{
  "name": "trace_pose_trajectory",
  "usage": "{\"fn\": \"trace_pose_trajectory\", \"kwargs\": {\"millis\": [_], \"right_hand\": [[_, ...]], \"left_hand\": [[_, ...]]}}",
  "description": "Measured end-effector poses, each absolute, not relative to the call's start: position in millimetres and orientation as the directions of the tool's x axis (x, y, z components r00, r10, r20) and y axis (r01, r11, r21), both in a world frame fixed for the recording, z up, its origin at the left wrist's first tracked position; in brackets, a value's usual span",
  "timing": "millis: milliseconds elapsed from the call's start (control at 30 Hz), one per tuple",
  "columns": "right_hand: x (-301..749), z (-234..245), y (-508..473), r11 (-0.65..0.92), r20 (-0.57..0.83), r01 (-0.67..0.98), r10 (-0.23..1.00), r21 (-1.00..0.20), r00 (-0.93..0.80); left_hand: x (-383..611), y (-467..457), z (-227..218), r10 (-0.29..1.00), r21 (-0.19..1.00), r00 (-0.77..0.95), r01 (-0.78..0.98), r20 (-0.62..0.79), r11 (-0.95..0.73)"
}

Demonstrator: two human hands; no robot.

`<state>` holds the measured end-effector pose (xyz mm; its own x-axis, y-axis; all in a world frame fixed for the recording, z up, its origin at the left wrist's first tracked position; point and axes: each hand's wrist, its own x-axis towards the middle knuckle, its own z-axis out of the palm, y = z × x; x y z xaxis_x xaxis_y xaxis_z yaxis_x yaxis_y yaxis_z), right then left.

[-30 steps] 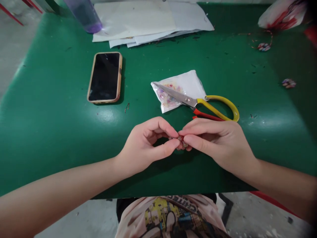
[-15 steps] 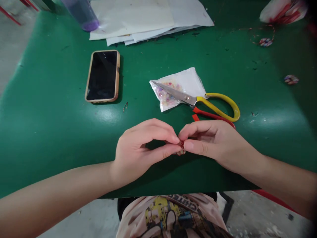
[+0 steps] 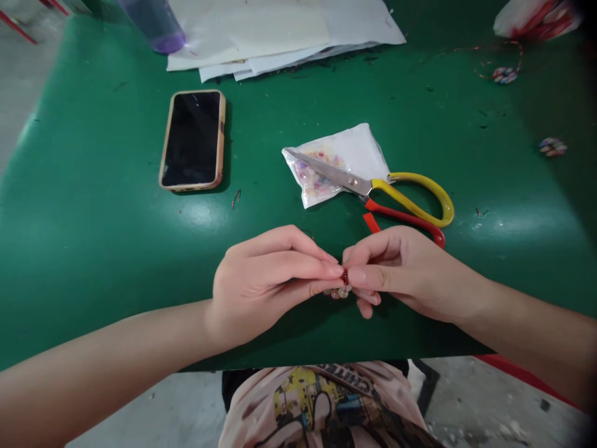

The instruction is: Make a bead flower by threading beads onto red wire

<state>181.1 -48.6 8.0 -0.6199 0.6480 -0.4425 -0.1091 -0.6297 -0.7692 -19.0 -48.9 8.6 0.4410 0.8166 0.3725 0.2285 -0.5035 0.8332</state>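
Note:
Over the near edge of the green table (image 3: 93,236), my left hand (image 3: 265,283) and my right hand (image 3: 405,270) meet fingertip to fingertip. Both pinch a small beaded piece (image 3: 344,283), with a red bead showing between the thumbs and pale beads hanging just below. Most of the piece is hidden by my fingers. Just beyond my right hand lie scissors (image 3: 387,190) with a yellow and a red handle, their blades resting across a small clear bag of coloured beads (image 3: 333,162).
A phone (image 3: 193,139) in a tan case lies face up at the left. Sheets of white paper (image 3: 280,31) and a purple cup (image 3: 153,25) sit at the far edge. Small bead clusters (image 3: 553,147) and a white-and-red bag (image 3: 536,15) are at the far right.
Both hands have shifted slightly toward me while keeping their pinch. My left fingers have closed flatter over the beaded piece, and my right hand's lower fingers have uncurled a little.

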Motion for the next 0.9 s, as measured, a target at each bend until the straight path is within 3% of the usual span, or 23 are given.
{"fn": "trace_pose_trajectory", "kwargs": {"millis": [367, 700, 900], "right_hand": [[175, 18, -47, -0.512, -0.43, -0.028, 0.749, -0.859, -0.504], [180, 15, -48, -0.415, -0.303, -0.116, 0.802, -0.902, -0.515], [179, 19, -48, -0.343, -0.286, -0.035, 0.832, -0.939, -0.476]], "left_hand": [[-19, -47, 8, 0.798, 0.789, 0.463, 0.283, 0.386, -0.546], [-18, -49, -1, 0.924, 0.931, 0.288, 0.189, 0.253, -0.314], [-16, -49, -2, 0.933, 0.947, 0.281, 0.16, 0.226, -0.278]]}}
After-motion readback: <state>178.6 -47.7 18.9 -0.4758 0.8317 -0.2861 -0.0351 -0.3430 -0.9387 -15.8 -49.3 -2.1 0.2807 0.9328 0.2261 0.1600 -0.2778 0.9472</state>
